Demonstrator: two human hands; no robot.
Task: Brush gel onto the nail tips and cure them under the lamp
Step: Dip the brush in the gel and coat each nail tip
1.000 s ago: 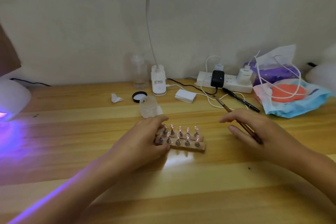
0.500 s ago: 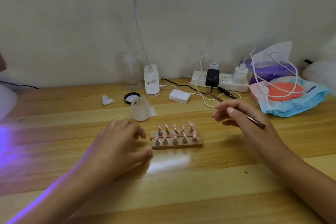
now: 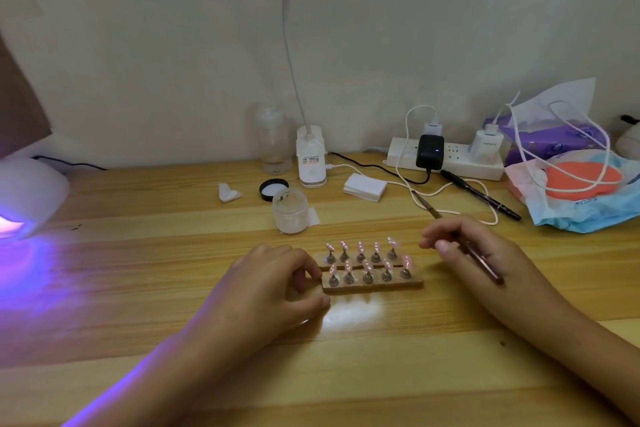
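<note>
Nail tips (image 3: 367,255), small, pink and glossy, stand on ten little metal pegs in two rows of five on a flat wooden holder (image 3: 375,284). The holder lies in the middle of the pale plank table (image 3: 346,364) and looks to be two strips laid side by side.

The left hand (image 3: 270,288) has its fingers curled. Their tips pinch the holder's left end, with the thumb at its front corner. The right hand (image 3: 478,253), just right of the holder and clear of it, is closed round a thin brown-handled brush (image 3: 483,263). The brush lies across the fingers with its far end pointing away towards the wall.

Just behind the holder sits a frosted round jar (image 3: 290,210), uncapped. Its black lid (image 3: 273,189) lies upturned beside it.

At the far left edge a white domed curing lamp (image 3: 29,191) throws violet light onto the wood.

Farther back, to the right, lie a black pen (image 3: 485,199) and a small white box (image 3: 365,186). Along the wall stand a clear bottle (image 3: 273,142), a white desk-light base (image 3: 311,163), a white power strip (image 3: 450,166) with plugs in it, and a blue plastic bag (image 3: 585,211).
</note>
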